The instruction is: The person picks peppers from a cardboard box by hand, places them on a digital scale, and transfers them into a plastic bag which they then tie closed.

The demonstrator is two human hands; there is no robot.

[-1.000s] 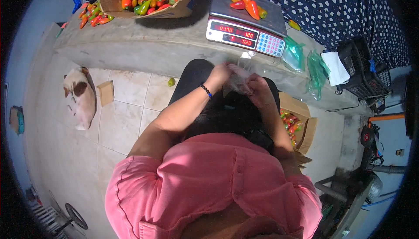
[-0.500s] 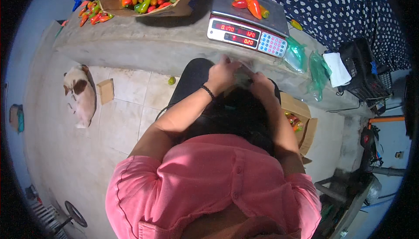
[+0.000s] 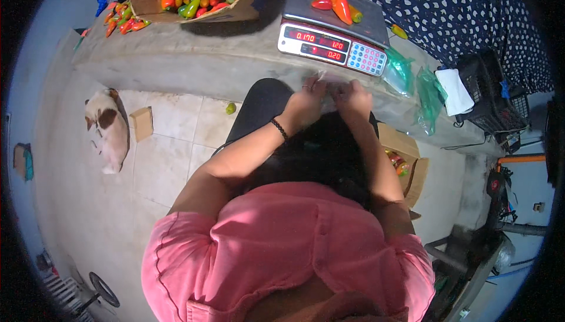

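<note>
- Pinching a thin, clear, crumpled plastic film [image 3: 328, 78] in closed fingers of the left hand [image 3: 304, 104] and right hand [image 3: 355, 99], between black-clad knees [image 3: 266, 97], just in front of the white-fronted electronic scale [image 3: 329, 44]
- Reaching farther forward, toward the scale, with the right hand than half a second ago
- Leaving glossy red, orange and yellow-green elongated peppers [image 3: 341, 10] unmoved on the scale's metal plate [image 3: 301, 5]

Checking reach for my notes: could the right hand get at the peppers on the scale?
Likely yes: the peppers lie uncovered on the scale ahead, though the right hand holds thin plastic.
</note>
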